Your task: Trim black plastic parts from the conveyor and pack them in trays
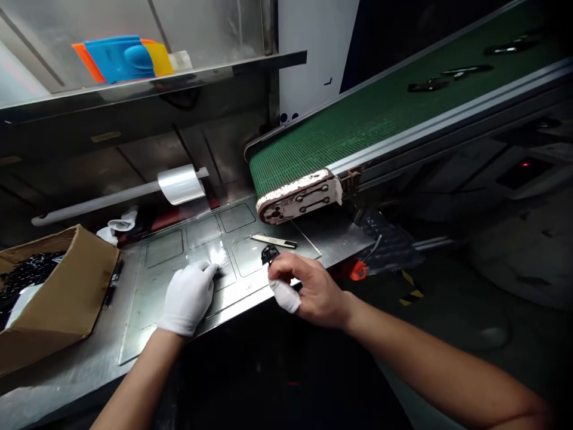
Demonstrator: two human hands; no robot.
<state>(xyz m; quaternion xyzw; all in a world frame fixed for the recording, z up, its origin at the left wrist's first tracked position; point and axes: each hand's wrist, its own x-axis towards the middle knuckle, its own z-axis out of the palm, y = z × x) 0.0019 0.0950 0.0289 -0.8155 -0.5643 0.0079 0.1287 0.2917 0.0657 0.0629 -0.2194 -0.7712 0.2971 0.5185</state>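
Ribbed green conveyor [331, 140], brushed-metal tabletop [349, 242], smooth clear sheet [154, 286] with dark-outlined rectangles.
Conveyor beyond sheet; brown cardboard carton [67, 292] left of it. Right hand [313, 289], partly white-covered, over sheet's near edge: grip closed on small black molded part [270, 255]. White-gloved left hand [188, 295] at sheet's near side, fingertips by shiny film; cannot tell if grip is open or closed. Glossy film roll [181, 184] beyond sheet; slim pale cutter [274, 241] on it, printed marking too small to read surely.

We see a tan, open-topped cardboard box [67, 292], matt; a clear, flat sheet [156, 286], smooth, glossy; a green conveyor belt [308, 143], ribbed, matt.
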